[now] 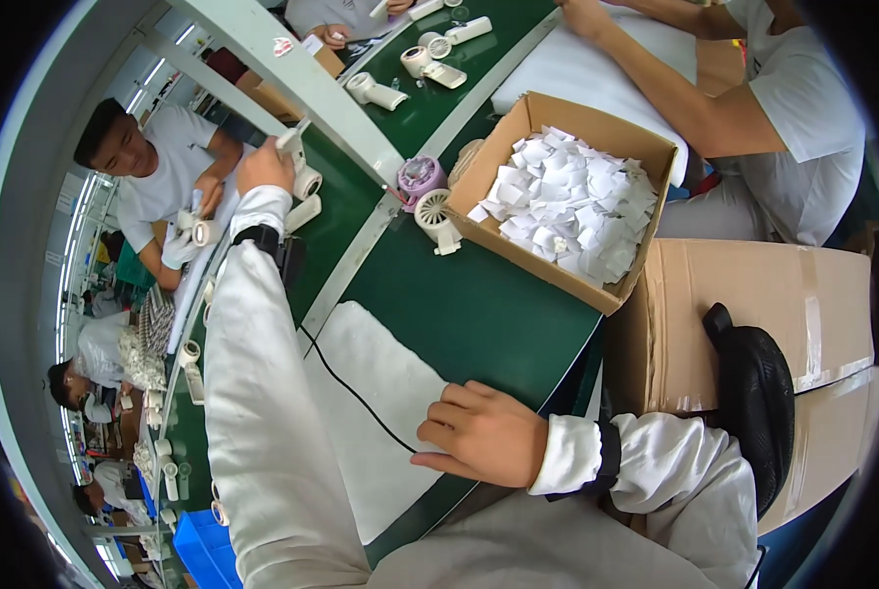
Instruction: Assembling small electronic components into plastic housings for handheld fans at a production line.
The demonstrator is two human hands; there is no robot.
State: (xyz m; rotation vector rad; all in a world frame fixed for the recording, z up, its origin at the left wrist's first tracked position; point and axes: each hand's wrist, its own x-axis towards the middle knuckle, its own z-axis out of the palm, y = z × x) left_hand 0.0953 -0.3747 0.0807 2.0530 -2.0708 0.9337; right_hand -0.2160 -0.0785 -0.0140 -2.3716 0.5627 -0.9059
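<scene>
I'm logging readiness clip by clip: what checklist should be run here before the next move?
1. Left hand at the white plastic fan piece: ok.
2. Its grip secure: cannot tell; partly hidden.
3. Right hand clear of the thin black cable: not ok; the cable runs up to it.
4. Soft-looking white sheet unobstructed: not ok; the cable crosses it.
5. Open brown cardboard box of white paper slips upright: ok.

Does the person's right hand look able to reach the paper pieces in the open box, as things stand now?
Probably yes: the cardboard box is open above the paper pieces, and only green tabletop shows between it and the right hand.
</scene>
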